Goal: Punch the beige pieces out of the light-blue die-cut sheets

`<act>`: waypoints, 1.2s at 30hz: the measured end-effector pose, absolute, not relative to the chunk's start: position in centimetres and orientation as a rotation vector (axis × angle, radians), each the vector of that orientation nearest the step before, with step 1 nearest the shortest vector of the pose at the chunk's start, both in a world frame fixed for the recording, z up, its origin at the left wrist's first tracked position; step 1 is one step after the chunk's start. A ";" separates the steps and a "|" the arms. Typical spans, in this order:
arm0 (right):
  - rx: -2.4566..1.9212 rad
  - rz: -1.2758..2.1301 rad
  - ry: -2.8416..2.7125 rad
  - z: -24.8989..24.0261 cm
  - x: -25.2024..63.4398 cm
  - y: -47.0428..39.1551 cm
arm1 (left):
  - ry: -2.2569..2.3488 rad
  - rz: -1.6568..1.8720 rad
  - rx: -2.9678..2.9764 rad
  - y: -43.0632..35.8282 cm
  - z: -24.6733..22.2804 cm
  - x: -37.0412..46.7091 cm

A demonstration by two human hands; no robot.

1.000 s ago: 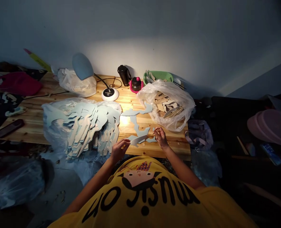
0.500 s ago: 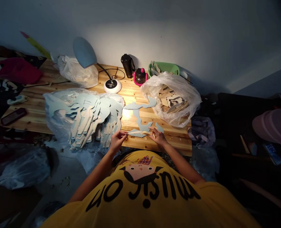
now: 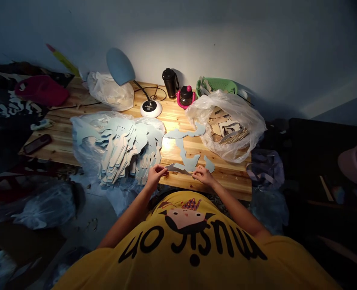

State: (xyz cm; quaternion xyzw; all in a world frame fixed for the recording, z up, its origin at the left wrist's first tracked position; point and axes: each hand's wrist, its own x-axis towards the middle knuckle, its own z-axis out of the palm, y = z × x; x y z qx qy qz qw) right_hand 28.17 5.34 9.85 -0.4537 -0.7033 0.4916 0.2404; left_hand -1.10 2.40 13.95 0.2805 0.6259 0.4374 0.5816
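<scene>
A narrow cut-out piece of card (image 3: 178, 167) spans between my two hands near the table's front edge. My left hand (image 3: 157, 174) pinches its left end, and my right hand (image 3: 203, 175) pinches the right end. Just beyond lie pale blue card cut-outs: a curved one (image 3: 191, 163), a long wavy one (image 3: 183, 134) across the top, and a small one (image 3: 209, 164) to the right of my right hand. Left of my left hand, a big heap of similar blue-and-white card pieces (image 3: 121, 147) rests on clear plastic.
A plastic bag (image 3: 254, 121) of card scraps stands at the right. Behind are a desk lamp (image 3: 151, 108), a black tumbler (image 3: 170, 83), a pink-handled jar (image 3: 186, 96) and a green basket (image 3: 223, 84). A phone (image 3: 37, 143) lies at the table's left (image 3: 59, 149).
The card piece between my hands has turned, showing a greyer face and an angled outline. My right fingers have closed in on its end. The whole view has shifted, moving the scene rightward.
</scene>
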 end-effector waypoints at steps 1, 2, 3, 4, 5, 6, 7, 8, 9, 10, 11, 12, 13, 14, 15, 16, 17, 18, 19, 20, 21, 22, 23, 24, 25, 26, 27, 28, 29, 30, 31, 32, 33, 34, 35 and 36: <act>-1.269 1.348 -1.905 9.3 28.2 5.3 | 1.469 0.994 0.639 2.2 13.2 -1.0; -1.303 1.350 -1.888 8.8 28.3 5.2 | 1.494 0.968 0.637 2.1 12.4 -0.7; -1.344 1.347 -1.877 8.3 28.4 5.2 | 1.536 0.944 0.646 1.9 11.5 -0.5; -1.390 1.335 -1.871 7.8 28.6 5.2 | 1.585 0.923 0.661 1.8 10.5 -0.1; -1.436 1.317 -1.872 7.3 28.7 5.1 | 1.635 0.904 0.679 1.8 9.6 0.3; -1.478 1.295 -1.879 6.9 28.7 5.1 | 1.684 0.881 0.697 1.8 8.7 0.7; -1.514 1.272 -1.890 6.5 28.8 5.1 | 1.726 0.858 0.711 1.8 7.9 1.1; -1.541 1.251 -1.902 6.2 28.9 5.1 | 1.757 0.837 0.717 1.9 7.2 1.5; -1.562 1.231 -1.914 5.9 29.0 5.2 | 1.780 0.821 0.717 2.0 6.7 1.8; -1.578 1.212 -1.924 5.7 29.1 5.2 | 1.807 0.806 0.721 2.2 6.3 2.0; -1.590 1.198 -1.931 5.5 29.2 5.3 | 1.841 0.789 0.739 2.4 6.0 2.1; -1.598 1.190 -1.938 5.3 29.3 5.4 | 1.876 0.770 0.774 2.6 5.8 2.1; -1.605 1.186 -1.943 5.2 29.4 5.5 | 1.912 0.744 0.828 2.8 5.7 2.0; -1.612 1.185 -1.946 5.2 29.5 5.7 | 1.947 0.710 0.890 3.0 5.6 1.9; -1.617 1.186 -1.951 5.1 29.5 5.8 | 1.974 0.672 0.950 3.2 5.6 1.8; -1.620 1.187 -1.956 5.1 29.5 6.0 | 1.993 0.638 0.995 3.4 5.6 1.7; -1.623 1.182 -1.960 5.0 29.5 6.1 | 2.004 0.613 1.022 3.5 5.6 1.7; -1.625 1.173 -1.963 5.0 29.4 6.3 | 2.011 0.592 1.036 3.7 5.7 1.7; -1.629 1.159 -1.964 4.9 29.3 6.5 | 2.020 0.575 1.045 3.8 5.7 1.7; -1.637 1.146 -1.964 4.9 29.2 6.7 | 2.028 0.557 1.054 3.9 5.6 1.7; -1.652 1.134 -1.963 4.8 29.1 6.9 | 2.033 0.537 1.063 4.1 5.6 1.8; -1.672 1.127 -1.962 4.7 29.0 7.1 | 2.036 0.520 1.074 4.2 5.6 1.8; -1.691 1.125 -1.962 4.6 28.9 7.2 | 2.039 0.503 1.085 4.3 5.6 1.8; -1.709 1.127 -1.964 4.5 28.8 7.4 | 2.042 0.487 1.097 4.4 5.6 1.9; -1.723 1.129 -1.967 4.4 28.8 7.5 | 2.046 0.474 1.111 4.5 5.5 1.9; -1.733 1.127 -1.972 4.3 28.8 7.6 | 2.049 0.459 1.126 4.5 5.5 1.9; -1.741 1.122 -1.979 4.2 28.8 7.6 | 2.051 0.446 1.139 4.6 5.4 1.8; -1.752 1.114 -1.987 4.1 28.8 7.7 | 2.052 0.433 1.151 4.6 5.3 1.8; -1.766 1.102 -1.994 4.1 28.7 7.8 | 2.056 0.422 1.157 4.7 5.2 1.8; -1.780 1.092 -2.001 4.0 28.7 7.8 | 2.060 0.413 1.162 4.7 5.2 1.8; -1.793 1.082 -2.008 4.0 28.6 7.9 | 2.065 0.405 1.167 4.7 5.1 1.8; -1.805 1.077 -2.017 4.1 28.5 7.9 | 2.068 0.396 1.171 4.8 5.1 1.8; -1.816 1.076 -2.027 4.1 28.5 8.0 | 2.067 0.388 1.177 4.8 5.0 1.8; -1.825 1.078 -2.038 4.2 28.4 8.1 | 2.065 0.379 1.182 4.8 5.0 1.8; -1.835 1.082 -2.048 4.3 28.3 8.1 | 2.061 0.370 1.187 4.8 5.0 1.8; -1.847 1.085 -2.058 4.4 28.2 8.2 | 2.055 0.364 1.192 4.8 5.0 1.8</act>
